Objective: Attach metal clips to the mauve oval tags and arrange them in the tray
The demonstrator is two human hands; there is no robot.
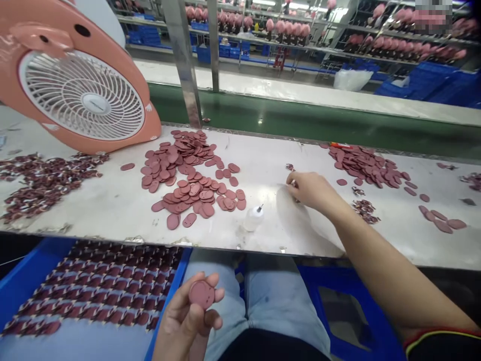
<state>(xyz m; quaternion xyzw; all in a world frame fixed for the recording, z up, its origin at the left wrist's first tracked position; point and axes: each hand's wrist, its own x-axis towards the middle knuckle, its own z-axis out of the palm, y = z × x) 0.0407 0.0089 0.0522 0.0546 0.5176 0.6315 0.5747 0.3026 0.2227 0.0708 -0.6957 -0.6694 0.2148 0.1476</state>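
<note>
At seven o'clock our left hand (182, 323) pinches a flat, dull-red oval piece with small dark marks (202, 295). At three, our right hand (310, 189) curls its fingers down at the pale, smooth surface (259, 158); we cannot tell whether it grips anything. We judge this a picking-up step, calling for a light fingertip pinch. At ten, the coral-and-white plastic fan (95, 103) bears hub lettering too small to read.

Factory assembly floor | heaped maroon ovals (169, 159) on tabletop (263, 155) | green belt (338, 123) along its far edge | pink pieces (288, 28) on racks (319, 48) beyond | stacked blue bins (432, 82)
</note>
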